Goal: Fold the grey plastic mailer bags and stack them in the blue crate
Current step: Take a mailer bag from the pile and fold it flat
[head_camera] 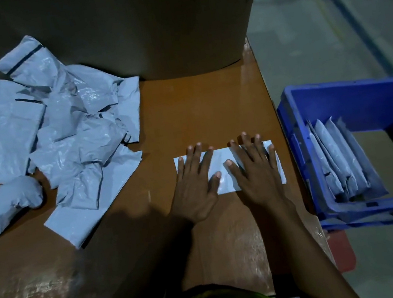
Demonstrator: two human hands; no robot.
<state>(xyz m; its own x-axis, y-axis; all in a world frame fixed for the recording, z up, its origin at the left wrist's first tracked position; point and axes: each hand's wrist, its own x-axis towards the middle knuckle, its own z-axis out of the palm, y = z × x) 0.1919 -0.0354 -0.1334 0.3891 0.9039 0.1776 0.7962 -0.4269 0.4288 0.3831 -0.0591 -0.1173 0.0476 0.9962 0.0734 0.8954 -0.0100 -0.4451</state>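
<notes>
Folded grey mailer bag beneath left grip and right grip, both spread flat

head view | worn on head | looks forward-down | near, over table

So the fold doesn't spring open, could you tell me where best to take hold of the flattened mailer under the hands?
Probably its right short end, pinched by the right hand coming from the blue crate side. The folded mailer lies flat, so only an edge offers purchase, and that end sits nearest the table edge and the crate.
</notes>
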